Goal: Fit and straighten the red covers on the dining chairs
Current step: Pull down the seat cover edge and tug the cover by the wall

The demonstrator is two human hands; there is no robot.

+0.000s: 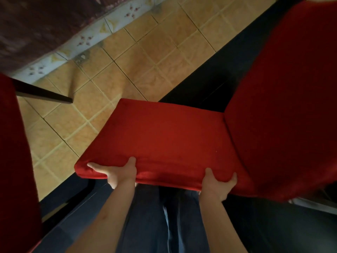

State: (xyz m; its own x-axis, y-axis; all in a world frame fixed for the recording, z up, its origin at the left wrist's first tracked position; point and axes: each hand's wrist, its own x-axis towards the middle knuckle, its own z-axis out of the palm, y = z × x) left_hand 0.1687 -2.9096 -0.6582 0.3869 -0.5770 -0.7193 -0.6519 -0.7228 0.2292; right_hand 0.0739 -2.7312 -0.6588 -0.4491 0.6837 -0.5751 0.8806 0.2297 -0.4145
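We're at the near edge of the chair seat, red cover already pulled over it and over the backrest on the right. Both hands on the front hem. Left hand: thumb up on the seat top, index stretched along the edge toward the left corner, rest of the fingers tucked under, so clamped on the cover edge. Right hand: thumb and fingers wrapped up over the front edge near the backrest side, pinching fabric; fingertips partly hidden, looks closed on the cloth.

Handling, our read: cover is soft stretchy velvet-type fabric, light, no stiffness of its own, takes shape from the padded seat under it. Grippy nap, so it won't slide by itself and needs a pull to shift. Not fragile, but seams/elastic hem could pop off the corner if yanked one-sided.

Where to grab: hem at the underside lip, near corners, both hands pulling evenly down and toward us. Slight ridge/wrinkle along the front edge betw. the hands; that's the bit to tension out.

Another red-covered chair at far left, tile floor beyond.
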